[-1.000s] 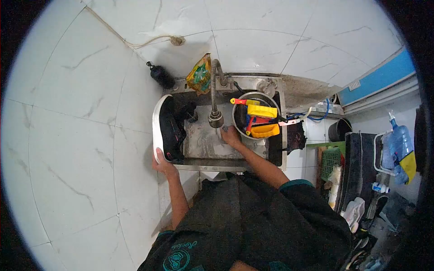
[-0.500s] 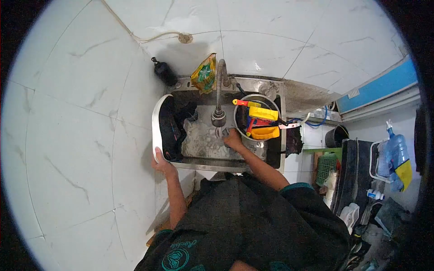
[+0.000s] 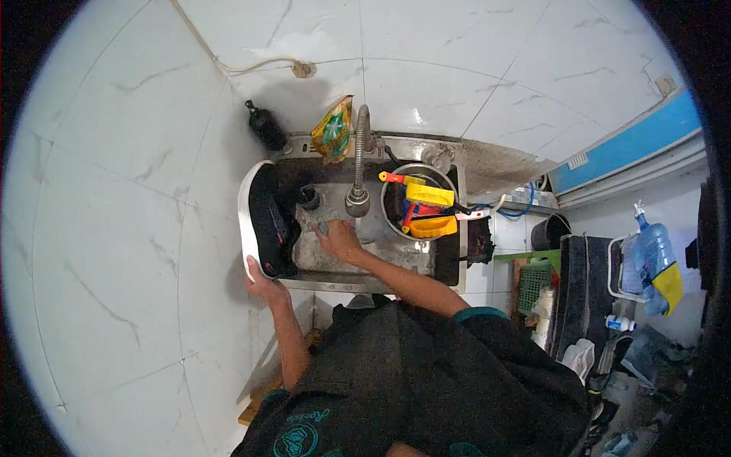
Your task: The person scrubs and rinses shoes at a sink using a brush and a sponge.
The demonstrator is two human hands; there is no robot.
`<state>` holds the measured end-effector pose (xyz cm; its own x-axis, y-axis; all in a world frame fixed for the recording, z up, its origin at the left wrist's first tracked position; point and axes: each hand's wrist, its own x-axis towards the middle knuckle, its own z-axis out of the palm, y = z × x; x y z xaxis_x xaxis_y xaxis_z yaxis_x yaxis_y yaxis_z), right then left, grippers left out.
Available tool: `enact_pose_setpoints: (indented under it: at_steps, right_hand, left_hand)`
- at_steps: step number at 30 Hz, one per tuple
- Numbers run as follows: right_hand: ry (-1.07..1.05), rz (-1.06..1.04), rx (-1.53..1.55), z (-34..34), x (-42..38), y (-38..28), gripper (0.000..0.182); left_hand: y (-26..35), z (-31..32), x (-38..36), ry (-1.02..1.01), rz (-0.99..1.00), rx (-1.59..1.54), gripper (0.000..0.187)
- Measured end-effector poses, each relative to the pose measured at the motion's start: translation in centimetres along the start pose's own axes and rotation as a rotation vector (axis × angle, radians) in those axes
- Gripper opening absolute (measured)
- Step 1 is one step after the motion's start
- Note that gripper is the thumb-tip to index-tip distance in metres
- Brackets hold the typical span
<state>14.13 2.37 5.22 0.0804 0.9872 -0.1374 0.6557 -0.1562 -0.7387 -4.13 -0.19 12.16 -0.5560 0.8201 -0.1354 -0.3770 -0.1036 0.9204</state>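
Note:
My left hand (image 3: 264, 282) grips the near end of a black shoe (image 3: 274, 228) with a thick white sole, tilted on its side at the sink's left wall. The sole faces left and the dark upper faces into the sink (image 3: 396, 263). My right hand (image 3: 340, 241) is low in the basin, just right of the shoe and apart from it. Its fingers are closed around something small and greyish that I cannot make out. A dark, soft-looking piece (image 3: 308, 198) lies beyond it. The flexible faucet (image 3: 358, 199) hangs above the basin.
At the basin's right, a metal pot (image 3: 387, 217) holds several brushes with yellow (image 3: 430, 195) and red handles. A yellow-green pouch (image 3: 333, 131) and a black bottle (image 3: 266, 126) stand on the back rim. Tiled wall (image 3: 114, 228) rises close on the left.
My right hand has moved left from under the faucet toward the shoe. My left hand still holds the shoe. The whole view has shifted slightly.

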Motion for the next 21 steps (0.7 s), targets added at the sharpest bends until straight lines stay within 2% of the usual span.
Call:
enact_pose_setpoints:
  at_steps: [3, 6, 9, 12, 15, 19, 20, 21]
  right_hand:
    - [0.053, 0.093, -0.113, 2.2, 0.9, 3.3, 0.06]
    - [-0.068, 0.193, 0.109, -6.2, -1.1, -3.4, 0.051]
    - [0.046, -0.041, 0.003, -1.9, -0.8, 0.1, 0.048]
    - [-0.19, 0.005, -0.057, 0.9, -1.0, 2.7, 0.044]
    - [-0.061, -0.178, 0.081, 1.9, -1.3, 2.0, 0.043]
    - [-0.143, -0.139, 0.329, -3.0, -2.2, -3.8, 0.039]
    - [-0.158, -0.15, 0.246, -3.1, -2.2, -4.4, 0.037]
    - [-0.166, -0.161, 0.159, -3.1, -2.1, -5.1, 0.036]
  left_hand:
    - [-0.1, -0.1, -0.3, 0.05, -0.023, -0.022, 0.043]
    - [-0.5, -0.5, -0.2, 0.035, -0.007, -0.058, 0.044]
    - [0.1, -0.9, -0.9, -0.007, -0.04, -0.079, 0.048]
    - [0.0, -0.2, -0.9, 0.098, -0.034, -0.042, 0.048]
    - [-1.6, -2.6, 0.7, 0.025, -0.046, -0.032, 0.05]
    - [0.0, -0.7, -0.5, -0.003, 0.003, -0.049, 0.048]
    - [0.4, -0.5, -0.8, 0.051, -0.033, -0.008, 0.044]
    - [0.2, -0.8, -0.6, 0.044, 0.018, 0.042, 0.044]
